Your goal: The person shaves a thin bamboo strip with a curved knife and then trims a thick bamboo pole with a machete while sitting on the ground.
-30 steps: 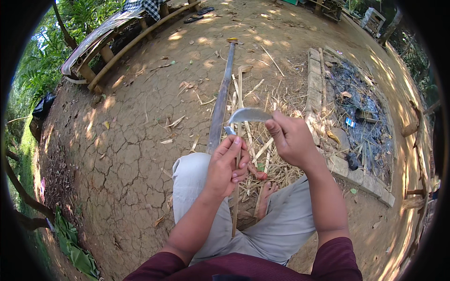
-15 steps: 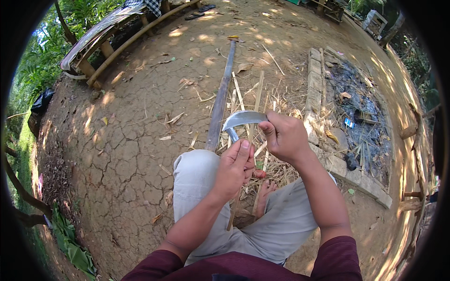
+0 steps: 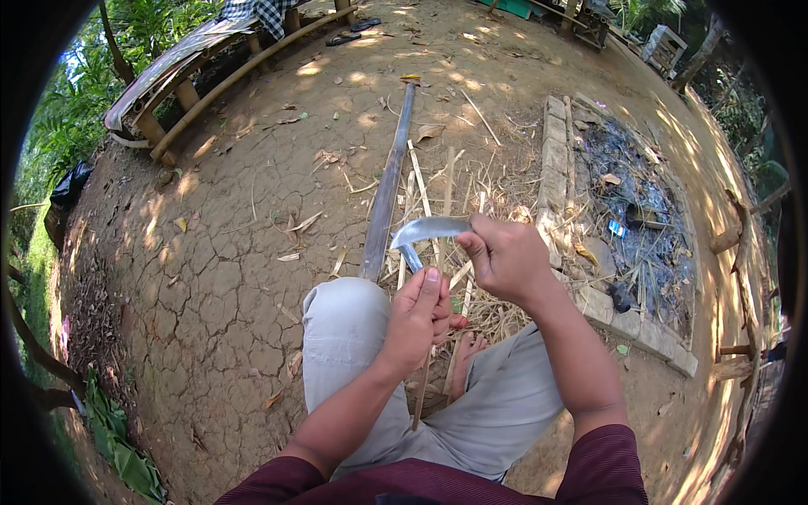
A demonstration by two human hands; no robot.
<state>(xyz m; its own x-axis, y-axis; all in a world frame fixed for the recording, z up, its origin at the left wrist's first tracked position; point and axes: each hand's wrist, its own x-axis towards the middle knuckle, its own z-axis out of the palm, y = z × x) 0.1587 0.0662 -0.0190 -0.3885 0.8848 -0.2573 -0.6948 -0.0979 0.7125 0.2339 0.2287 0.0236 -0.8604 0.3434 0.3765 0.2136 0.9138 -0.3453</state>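
Observation:
A knife with a curved silver blade (image 3: 431,227) is gripped in my right hand (image 3: 508,257), its tip pointing left over the ground. My left hand (image 3: 414,324), just below the blade, pinches a thin bamboo strip (image 3: 423,391). The strip runs from between my knees up through the fingers and passes by the blade. A short shiny blue-grey piece (image 3: 410,256) sticks up from my left fingertips toward the blade; its kind is unclear. The knife's handle is hidden in my right fist.
A long dark pole (image 3: 389,181) lies ahead of my left knee. Bamboo slivers and shavings (image 3: 497,316) litter the ground around my bare foot. On the right, a brick border (image 3: 554,156) encloses ash (image 3: 627,164). A bamboo bench (image 3: 181,97) stands at the far left.
The bamboo strip has shifted slightly downward, and its near end hangs lower between my knees. Both hands keep their grip, and the whole view has moved a little.

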